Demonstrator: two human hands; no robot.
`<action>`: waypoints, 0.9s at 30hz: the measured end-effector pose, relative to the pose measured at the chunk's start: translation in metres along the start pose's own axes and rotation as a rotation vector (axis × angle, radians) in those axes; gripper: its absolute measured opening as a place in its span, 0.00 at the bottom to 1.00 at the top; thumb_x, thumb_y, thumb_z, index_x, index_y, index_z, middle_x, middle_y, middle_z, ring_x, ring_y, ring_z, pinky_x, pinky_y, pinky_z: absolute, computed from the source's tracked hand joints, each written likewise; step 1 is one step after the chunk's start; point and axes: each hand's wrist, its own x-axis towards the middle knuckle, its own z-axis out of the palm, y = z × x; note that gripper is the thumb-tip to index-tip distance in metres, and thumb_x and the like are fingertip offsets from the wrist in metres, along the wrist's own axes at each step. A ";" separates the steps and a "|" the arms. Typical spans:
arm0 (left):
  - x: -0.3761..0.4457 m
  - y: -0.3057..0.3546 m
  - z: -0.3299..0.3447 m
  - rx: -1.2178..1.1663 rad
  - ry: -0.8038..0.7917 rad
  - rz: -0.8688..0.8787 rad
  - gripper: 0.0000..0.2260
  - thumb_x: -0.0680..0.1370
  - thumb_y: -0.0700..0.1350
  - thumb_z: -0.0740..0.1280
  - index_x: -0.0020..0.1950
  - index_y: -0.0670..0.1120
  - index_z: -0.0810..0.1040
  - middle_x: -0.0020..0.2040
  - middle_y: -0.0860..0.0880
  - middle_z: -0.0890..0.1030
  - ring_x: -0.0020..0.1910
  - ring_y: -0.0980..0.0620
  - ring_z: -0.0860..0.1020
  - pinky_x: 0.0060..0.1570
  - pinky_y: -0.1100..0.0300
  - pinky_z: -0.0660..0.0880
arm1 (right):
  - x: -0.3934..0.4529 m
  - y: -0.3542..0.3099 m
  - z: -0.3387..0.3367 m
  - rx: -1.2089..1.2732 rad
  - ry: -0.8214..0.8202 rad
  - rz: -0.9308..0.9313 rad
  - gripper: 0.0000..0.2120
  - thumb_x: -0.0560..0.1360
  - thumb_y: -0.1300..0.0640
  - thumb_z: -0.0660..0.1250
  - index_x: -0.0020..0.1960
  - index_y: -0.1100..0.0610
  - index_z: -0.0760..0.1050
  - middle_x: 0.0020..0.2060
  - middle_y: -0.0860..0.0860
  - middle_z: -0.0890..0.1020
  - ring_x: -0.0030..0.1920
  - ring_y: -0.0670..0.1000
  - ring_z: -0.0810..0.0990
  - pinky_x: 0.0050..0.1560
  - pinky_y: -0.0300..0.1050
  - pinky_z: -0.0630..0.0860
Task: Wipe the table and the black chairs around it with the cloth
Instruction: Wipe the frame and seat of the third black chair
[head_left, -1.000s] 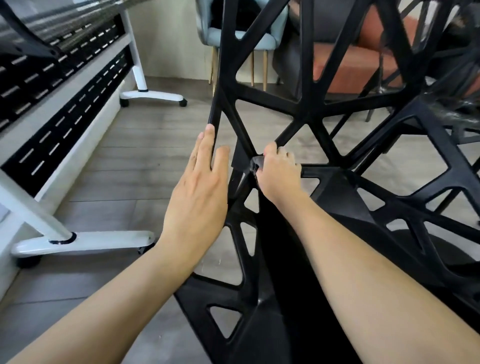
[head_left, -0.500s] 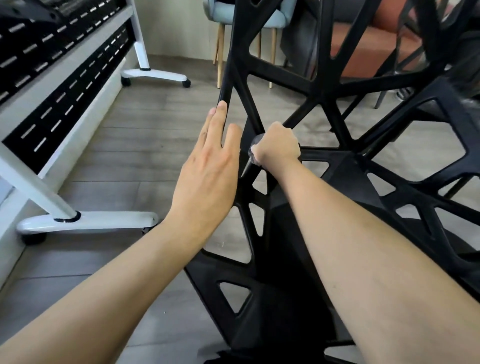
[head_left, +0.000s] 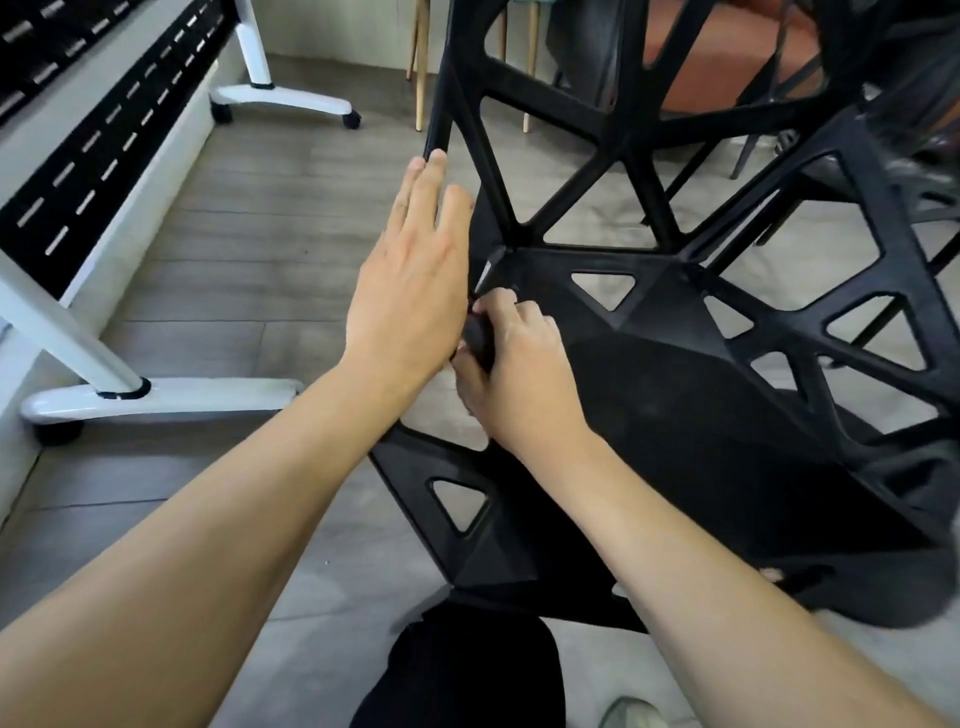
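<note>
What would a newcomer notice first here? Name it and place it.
The black chair with triangular cut-outs fills the middle and right. The left hand lies flat against its frame edge, while the right hand beside it grips a dark cloth. A white table leg stands at left.

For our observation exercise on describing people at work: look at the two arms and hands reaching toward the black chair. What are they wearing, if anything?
Both forearms are bare as far as the picture shows, with no sleeves in view. The left hand and the right hand wear no gloves. No watch, bracelet or ring shows on either wrist or on the fingers that can be seen.
</note>
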 end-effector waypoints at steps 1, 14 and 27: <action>0.000 0.000 -0.001 0.010 0.014 0.001 0.20 0.74 0.33 0.53 0.65 0.41 0.69 0.80 0.41 0.56 0.81 0.44 0.52 0.66 0.52 0.72 | -0.008 -0.002 -0.003 -0.018 -0.007 -0.037 0.16 0.72 0.52 0.67 0.58 0.56 0.72 0.51 0.57 0.77 0.49 0.60 0.74 0.53 0.57 0.74; -0.033 0.033 0.042 0.223 -0.273 0.218 0.22 0.78 0.45 0.52 0.69 0.44 0.73 0.74 0.41 0.70 0.77 0.39 0.61 0.78 0.43 0.51 | -0.052 0.087 -0.074 -0.133 -0.203 0.049 0.28 0.76 0.46 0.61 0.74 0.50 0.67 0.64 0.54 0.74 0.65 0.57 0.73 0.70 0.52 0.68; -0.034 0.059 0.082 0.373 -0.585 0.055 0.24 0.84 0.52 0.53 0.79 0.45 0.58 0.80 0.42 0.57 0.78 0.38 0.56 0.77 0.43 0.51 | -0.047 0.121 -0.082 -0.485 -0.096 0.216 0.26 0.75 0.45 0.58 0.71 0.49 0.68 0.59 0.61 0.72 0.57 0.65 0.73 0.61 0.59 0.71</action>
